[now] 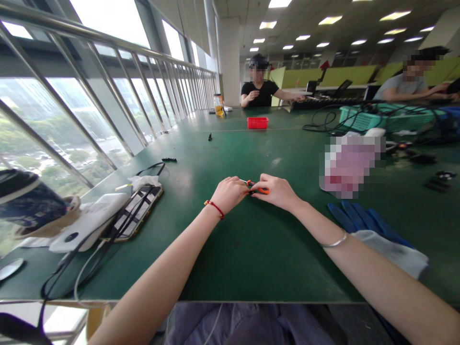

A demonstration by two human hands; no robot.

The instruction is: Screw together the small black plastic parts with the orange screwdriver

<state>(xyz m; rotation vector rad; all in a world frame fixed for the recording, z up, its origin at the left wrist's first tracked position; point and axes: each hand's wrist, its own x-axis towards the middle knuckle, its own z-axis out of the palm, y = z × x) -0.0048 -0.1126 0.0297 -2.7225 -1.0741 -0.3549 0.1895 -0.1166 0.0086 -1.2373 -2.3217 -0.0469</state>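
My two hands meet over the middle of the green table (251,249). My left hand (230,192), with a red cord on its wrist, is curled closed against a small dark part that I cannot make out. My right hand (277,191), with a silver bangle on the wrist, is closed around a small orange-handled tool (259,188), perhaps scissors or cutters. The tool's tip points left into the fingers of my left hand.
A phone, a white power bank and black cables (108,218) lie at the left. Blue-and-white gloves (377,235) lie at the right, behind them a blurred pink object (350,163). A red bin (258,122) stands far back. Two people sit at the far end.
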